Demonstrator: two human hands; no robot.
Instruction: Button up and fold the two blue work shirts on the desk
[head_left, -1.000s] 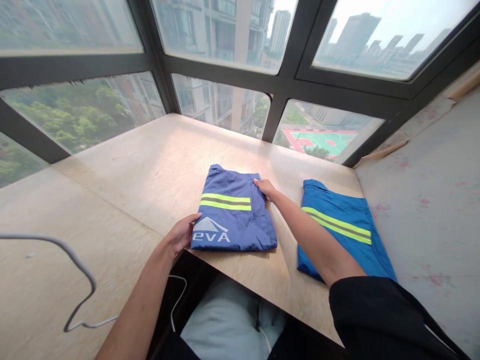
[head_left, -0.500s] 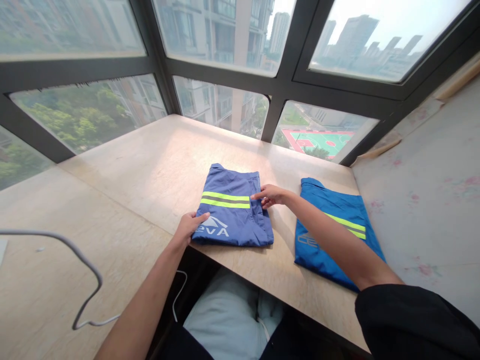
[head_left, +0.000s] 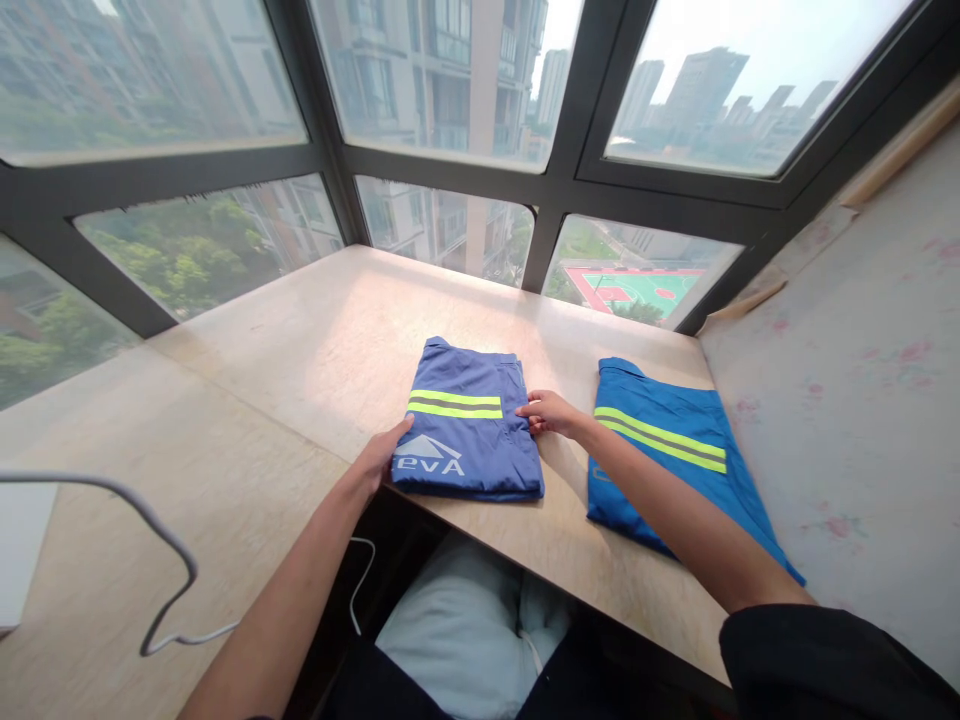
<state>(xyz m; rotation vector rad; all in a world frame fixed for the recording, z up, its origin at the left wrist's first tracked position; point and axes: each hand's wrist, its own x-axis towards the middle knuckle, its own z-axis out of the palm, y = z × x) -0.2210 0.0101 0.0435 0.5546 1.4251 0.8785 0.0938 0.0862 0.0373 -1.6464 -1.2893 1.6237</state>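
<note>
Head view, nearest first: the person's lap shows below the table edge, covered in pale blue cloth (head_left: 465,640), with a thin white cable (head_left: 360,590) hanging beside it. A dark sleeve (head_left: 832,665) covers the upper right arm at the near right corner.

Both forearms reach forward over the near edge of the wooden table (head_left: 247,400). The left hand (head_left: 386,455) lies on the near left corner of a folded blue-violet garment (head_left: 469,430), fingers loosely curved against the cloth just beside the white "evA" print; whether it pinches the fabric cannot be told. The right hand (head_left: 549,412) rests at the garment's right edge, fingertips touching the cloth near the end of its yellow-green reflective stripe, fingers relaxed and slightly spread, not clearly gripping anything. The two hands sit well apart, one at each side of the garment.

The folded garment lies flat near the table's near edge, roughly at the middle of the scene. To its right, apart from it, lies a second folded garment (head_left: 675,450) in brighter blue with the same kind of stripe; the right forearm crosses over its near left part.

On the near left, a grey cable (head_left: 161,545) loops across the tabletop.

Farther off, dark-framed windows (head_left: 570,120) wrap the table's far side.
</note>
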